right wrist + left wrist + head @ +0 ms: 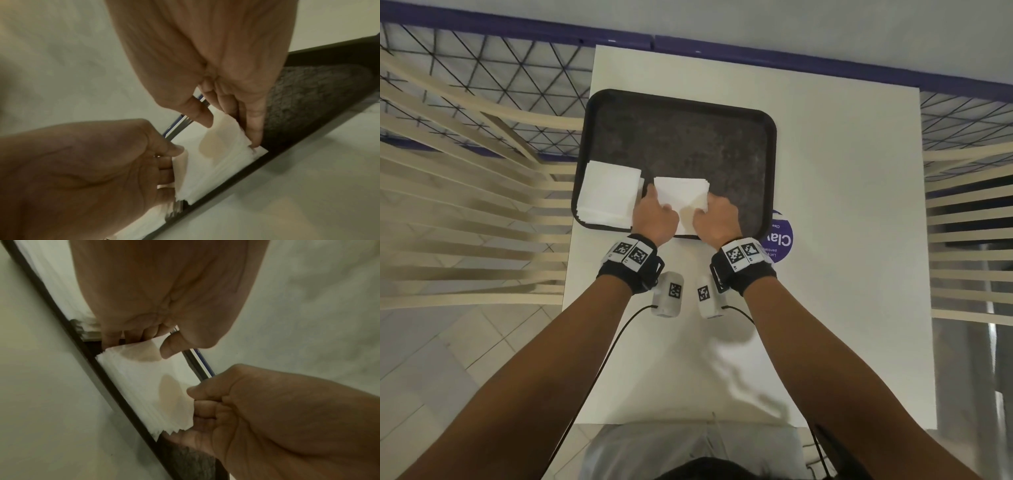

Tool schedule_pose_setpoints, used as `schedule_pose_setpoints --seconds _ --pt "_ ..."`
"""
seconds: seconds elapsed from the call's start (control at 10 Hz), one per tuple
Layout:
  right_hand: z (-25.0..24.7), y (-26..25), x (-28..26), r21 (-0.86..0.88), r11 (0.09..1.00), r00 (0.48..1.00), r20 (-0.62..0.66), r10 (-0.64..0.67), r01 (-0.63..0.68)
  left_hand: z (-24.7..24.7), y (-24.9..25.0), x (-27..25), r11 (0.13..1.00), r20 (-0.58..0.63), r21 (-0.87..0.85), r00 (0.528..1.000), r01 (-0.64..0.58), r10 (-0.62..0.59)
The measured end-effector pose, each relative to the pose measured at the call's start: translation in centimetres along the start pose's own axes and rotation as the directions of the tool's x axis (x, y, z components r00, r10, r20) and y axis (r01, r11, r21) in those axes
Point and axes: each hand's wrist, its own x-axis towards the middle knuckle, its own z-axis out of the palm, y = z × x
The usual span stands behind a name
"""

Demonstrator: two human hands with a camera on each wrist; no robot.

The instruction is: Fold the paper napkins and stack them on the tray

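A dark tray (722,113) lies on the white table. At its near edge sits a white stack of folded napkins (681,193), held from both sides. My left hand (661,202) grips the stack's left edge, thumb on top (168,348) and fingers at the side. My right hand (703,205) pinches the right edge, its thumb (203,118) above and fingers (254,129) along the side. The same stack (144,386) (218,162) rests against the tray rim (131,415) (226,183). A second napkin stack (609,197) lies on the tray's near left corner and overhangs the rim.
The white table (842,240) carries a round purple sticker (780,240) just right of the tray. Beige slatted chairs (465,212) (969,240) stand on both sides. A wall with a purple skirting (756,54) runs behind the table's far edge.
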Motion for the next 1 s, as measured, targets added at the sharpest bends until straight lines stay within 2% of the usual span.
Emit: schedule_pose_setpoints --seconds 0.1,0.2,0.5,0.6,0.7,0.8,1.0 --pt "0.0 -0.1 -0.3 -0.041 0.999 0.999 0.037 -0.002 0.003 -0.3 -0.1 -0.1 1.0 0.021 0.0 1.0 0.004 -0.004" --pt "-0.1 0.1 -0.4 -0.037 0.999 1.0 0.02 0.007 -0.006 -0.2 -0.7 -0.2 0.999 0.018 -0.049 1.0 0.008 -0.007" --pt "-0.2 0.4 -0.6 0.031 0.999 0.997 -0.078 -0.019 0.022 0.0 -1.1 -0.9 0.998 -0.121 -0.002 0.991 -0.057 0.057" --pt "-0.3 0.6 -0.7 0.082 0.997 0.995 -0.101 0.009 0.0 0.0 -1.0 -1.1 0.998 -0.153 0.008 0.987 -0.056 0.057" --pt "-0.1 0.9 -0.7 0.094 0.995 0.994 -0.105 0.021 -0.011 0.1 -1.2 -1.1 0.994 -0.166 0.076 0.982 -0.08 0.092" --pt "-0.3 0.9 -1.2 0.104 0.994 0.996 -0.089 0.025 -0.016 -0.1 -1.0 -1.4 0.994 -0.153 0.085 0.985 -0.064 0.077" --pt "-1.1 2.1 -1.5 0.116 0.993 0.993 -0.113 0.023 -0.009 -0.2 -1.6 -1.2 0.993 -0.145 -0.077 0.987 -0.086 0.074"
